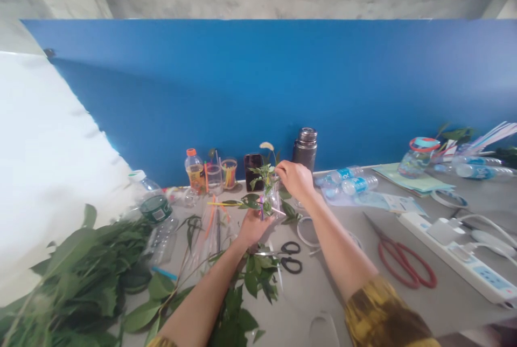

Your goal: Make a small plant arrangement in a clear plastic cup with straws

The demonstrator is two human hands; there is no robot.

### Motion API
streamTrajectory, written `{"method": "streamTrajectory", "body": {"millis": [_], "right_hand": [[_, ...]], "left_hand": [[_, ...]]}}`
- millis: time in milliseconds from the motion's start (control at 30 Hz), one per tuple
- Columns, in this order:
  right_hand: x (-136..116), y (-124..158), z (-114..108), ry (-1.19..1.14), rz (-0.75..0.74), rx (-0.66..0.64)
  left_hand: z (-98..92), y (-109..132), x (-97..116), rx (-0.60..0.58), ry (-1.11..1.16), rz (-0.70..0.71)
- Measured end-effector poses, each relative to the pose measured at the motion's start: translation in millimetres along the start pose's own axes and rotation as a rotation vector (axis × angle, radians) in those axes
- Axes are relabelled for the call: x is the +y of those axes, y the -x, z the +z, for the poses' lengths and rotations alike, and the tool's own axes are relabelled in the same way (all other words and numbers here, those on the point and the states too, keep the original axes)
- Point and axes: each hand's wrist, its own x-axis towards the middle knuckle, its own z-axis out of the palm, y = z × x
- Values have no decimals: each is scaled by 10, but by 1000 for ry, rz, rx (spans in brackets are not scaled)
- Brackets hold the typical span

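Observation:
A small clear bottle [272, 199] with leafy sprigs and a foxtail grass head [266, 146] stands in front of me, with yellow, purple and pink straws around it. The fingers of my left hand [254, 227] are closed about its lower part, close to the purple straw [262, 209]. My right hand [297, 177] pinches at the thin foxtail stem above the bottle's mouth; the fingertips are small and partly hidden. Black-handled scissors [291, 258] lie between my forearms, near cut leaves [258, 274].
Piled leafy branches [92, 266] cover the left side. A phone [253, 172], a thermos [305, 150], a juice bottle [195, 172] and a cup of sticks [229, 173] line the back. Red-handled scissors [406, 263], a power strip [456, 258] and plastic bottles [359, 184] lie right.

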Motion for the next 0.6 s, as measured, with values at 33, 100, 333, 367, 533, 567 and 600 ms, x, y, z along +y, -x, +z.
{"method": "streamTrajectory", "body": {"millis": [33,100,333,367,533,567,600], "right_hand": [[0,-1,-1,2,3,-2],[1,-4,0,2,4,0],[7,-17,26,21,-3,-16],[8,-16,29,25,-4,-17],[3,-5,32,34,-20,-20],[0,-3,34,36,-22,-26],[-3,-2,37,38,-24,-33]], "left_hand": [[3,-1,-7,-1,-11,-8],[13,-5,-27,8,-22,-12],[45,-31,-82,22,-25,23],[45,-30,-80,29,-32,21],[32,-17,-54,28,-18,34],[29,-15,-51,22,-18,33],[28,-14,-49,18,-20,28]]}}
